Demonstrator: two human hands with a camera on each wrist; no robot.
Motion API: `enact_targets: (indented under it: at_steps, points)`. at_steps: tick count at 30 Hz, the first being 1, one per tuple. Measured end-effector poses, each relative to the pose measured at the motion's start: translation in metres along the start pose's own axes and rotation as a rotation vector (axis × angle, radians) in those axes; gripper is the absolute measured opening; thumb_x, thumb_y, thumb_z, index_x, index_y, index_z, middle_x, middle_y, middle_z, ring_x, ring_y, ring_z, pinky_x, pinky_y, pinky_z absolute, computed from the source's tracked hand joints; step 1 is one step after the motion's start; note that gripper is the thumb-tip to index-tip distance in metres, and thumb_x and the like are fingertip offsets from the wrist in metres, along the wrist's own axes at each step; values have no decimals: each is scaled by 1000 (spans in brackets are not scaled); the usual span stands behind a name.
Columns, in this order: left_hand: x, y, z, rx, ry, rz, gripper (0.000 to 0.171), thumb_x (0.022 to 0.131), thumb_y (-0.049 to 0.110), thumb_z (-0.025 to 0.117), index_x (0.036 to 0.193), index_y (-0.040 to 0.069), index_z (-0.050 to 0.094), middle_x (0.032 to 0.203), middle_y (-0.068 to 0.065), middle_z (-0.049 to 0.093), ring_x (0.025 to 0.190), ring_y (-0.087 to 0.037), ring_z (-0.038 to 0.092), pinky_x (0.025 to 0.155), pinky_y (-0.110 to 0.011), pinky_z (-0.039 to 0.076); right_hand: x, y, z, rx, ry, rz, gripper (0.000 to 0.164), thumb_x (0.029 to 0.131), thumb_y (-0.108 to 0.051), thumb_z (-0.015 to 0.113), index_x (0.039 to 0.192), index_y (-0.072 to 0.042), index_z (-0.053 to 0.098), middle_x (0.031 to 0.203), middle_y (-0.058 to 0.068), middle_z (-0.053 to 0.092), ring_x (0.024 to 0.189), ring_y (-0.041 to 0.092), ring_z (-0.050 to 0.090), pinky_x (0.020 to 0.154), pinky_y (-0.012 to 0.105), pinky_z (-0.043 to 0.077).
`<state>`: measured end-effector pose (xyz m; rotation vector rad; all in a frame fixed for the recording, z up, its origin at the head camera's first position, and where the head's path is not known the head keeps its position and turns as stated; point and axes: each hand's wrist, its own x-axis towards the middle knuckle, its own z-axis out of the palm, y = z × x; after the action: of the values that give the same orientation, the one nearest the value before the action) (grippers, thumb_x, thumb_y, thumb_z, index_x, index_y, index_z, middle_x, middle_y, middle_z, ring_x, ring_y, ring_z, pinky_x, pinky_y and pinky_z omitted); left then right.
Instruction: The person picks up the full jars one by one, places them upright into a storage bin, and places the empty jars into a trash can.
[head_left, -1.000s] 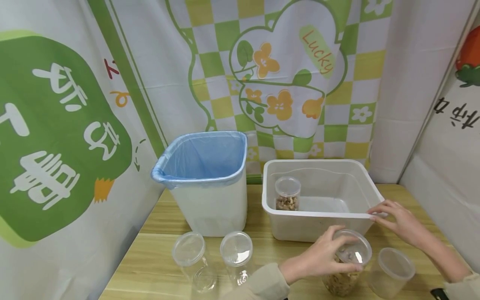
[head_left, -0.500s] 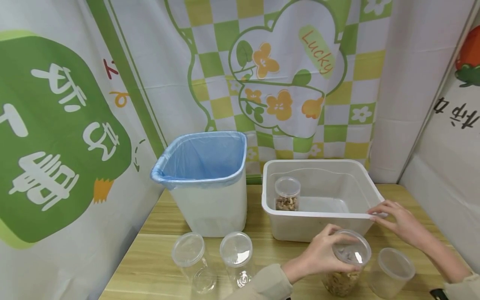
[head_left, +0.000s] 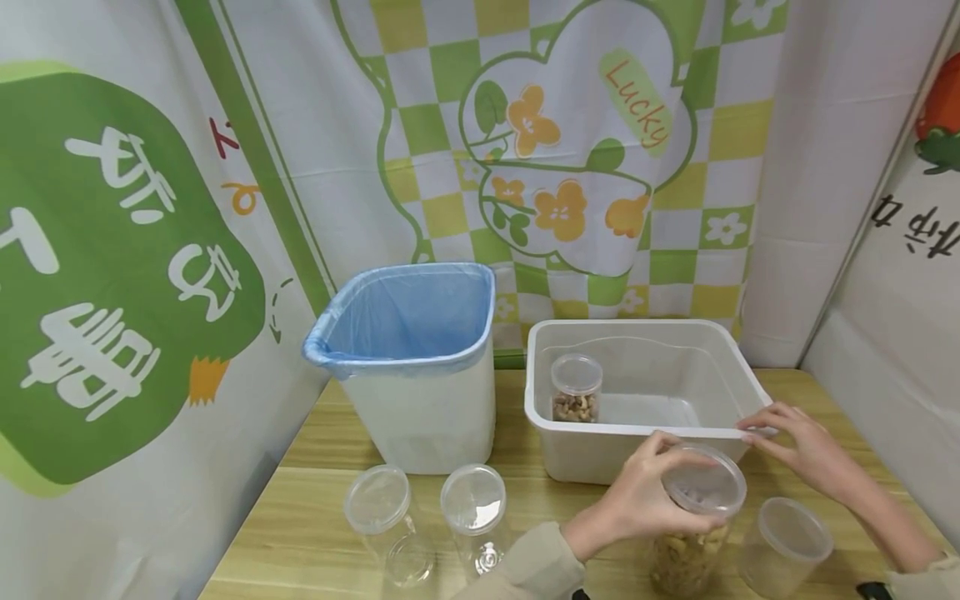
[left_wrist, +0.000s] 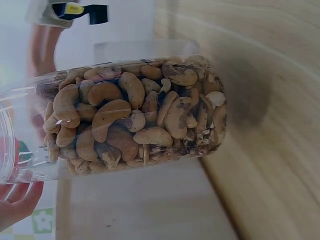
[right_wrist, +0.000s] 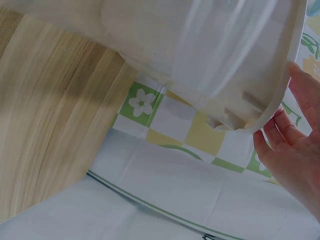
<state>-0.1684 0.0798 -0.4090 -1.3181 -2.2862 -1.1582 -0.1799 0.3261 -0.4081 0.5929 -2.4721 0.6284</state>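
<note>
My left hand (head_left: pixel 637 500) grips a clear lidded jar (head_left: pixel 690 562) near its top, just in front of the white plastic tub. In the left wrist view, cashews (left_wrist: pixel 120 115) fill much of the jar, and its base hangs over the wooden table with a shadow beside it. My right hand (head_left: pixel 802 450) holds the front right corner of the tub's rim (head_left: pixel 645 430), thumb and fingers on either side of the edge in the right wrist view. Inside the tub, at its left, stands another lidded jar (head_left: pixel 576 387) with nuts low in it.
A white bin (head_left: pixel 427 417) with a blue liner stands left of the tub. Two clear lidded jars (head_left: pixel 378 500) stand in front of it, one beside the other. Another clear container (head_left: pixel 787 542) sits right of the held jar. Printed curtains surround the wooden table (head_left: pixel 300 500).
My left hand has lifted the jar of cashews slightly off the table. The right hand has stayed on the tub's rim.
</note>
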Motion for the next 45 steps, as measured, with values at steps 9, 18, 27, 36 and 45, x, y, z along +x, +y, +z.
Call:
enact_targets:
  at_steps: [9,18,27,36,45]
  points:
    - [22,9,-21,-10,55,-5,52,59,28,81,107,19,61,109,-1,48,104,-1,41,80,-6,34,1,0,-1,-8,-18,20,18,70,-6,71,85,-14,66,84,-9,53,80,-5,42,62,26,42]
    - [37,12,-43,-84,57,-24,52,60,26,81,108,18,61,105,-1,44,97,0,40,74,-7,37,-1,-1,-1,-17,-13,42,16,71,-9,71,85,-12,65,84,-9,52,82,-7,40,64,28,40]
    - [55,16,-69,-65,146,49,50,59,23,82,105,15,62,101,-2,49,93,-3,42,73,-6,37,1,1,1,-9,-6,-3,22,67,-4,72,86,-14,66,84,-8,54,81,-4,44,64,22,41]
    - [74,24,-91,-106,142,37,48,61,21,80,105,12,62,99,-1,49,91,-8,46,76,-11,39,1,0,1,-2,5,-14,20,68,-3,71,85,-12,66,83,-8,53,80,-5,43,64,20,40]
    - [96,24,-113,-189,100,-72,46,66,24,78,108,15,62,100,2,48,92,-5,42,74,-15,41,0,0,1,5,3,7,19,69,-4,71,85,-13,66,83,-9,54,82,-6,42,66,20,39]
